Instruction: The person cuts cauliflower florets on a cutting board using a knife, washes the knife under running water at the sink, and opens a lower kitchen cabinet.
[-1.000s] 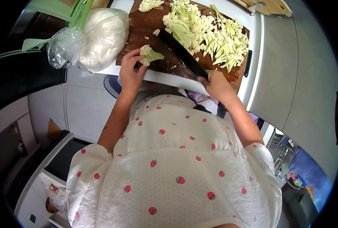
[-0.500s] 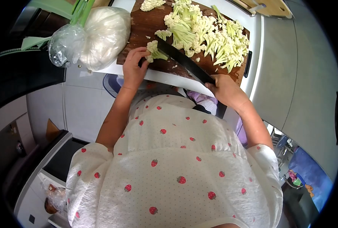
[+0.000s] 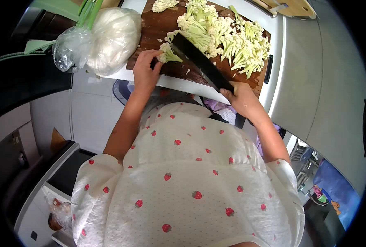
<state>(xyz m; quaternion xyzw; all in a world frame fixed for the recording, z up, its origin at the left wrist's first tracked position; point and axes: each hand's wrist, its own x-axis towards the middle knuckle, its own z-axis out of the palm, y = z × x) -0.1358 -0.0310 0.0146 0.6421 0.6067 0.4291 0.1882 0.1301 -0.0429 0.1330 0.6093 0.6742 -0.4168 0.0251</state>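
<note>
White strawberry-print shirt (image 3: 183, 181) fills my foreground; beyond it, my right hand (image 3: 244, 99) grips a black-bladed knife (image 3: 202, 62) and my left hand (image 3: 146, 72) holds a cauliflower floret (image 3: 169, 54) on the wooden cutting board (image 3: 160, 27), cut cauliflower (image 3: 201, 31) heaped behind.

the left hand (image 3: 146, 71) holds a cauliflower floret (image 3: 169, 55) by its head with the fingers, its pale stem facing the knife (image 3: 205, 66). the right hand (image 3: 242, 98) grips that knife, its dark blade slanting over the brown chopping board (image 3: 154, 31), its tip end just beside the floret. cut cauliflower pieces (image 3: 222, 35) lie heaped on the board's far and right parts. to the left, a full plastic bag (image 3: 117, 39) sits on the white worktop (image 3: 183, 85), green stalks (image 3: 90, 14) beside it.
</note>
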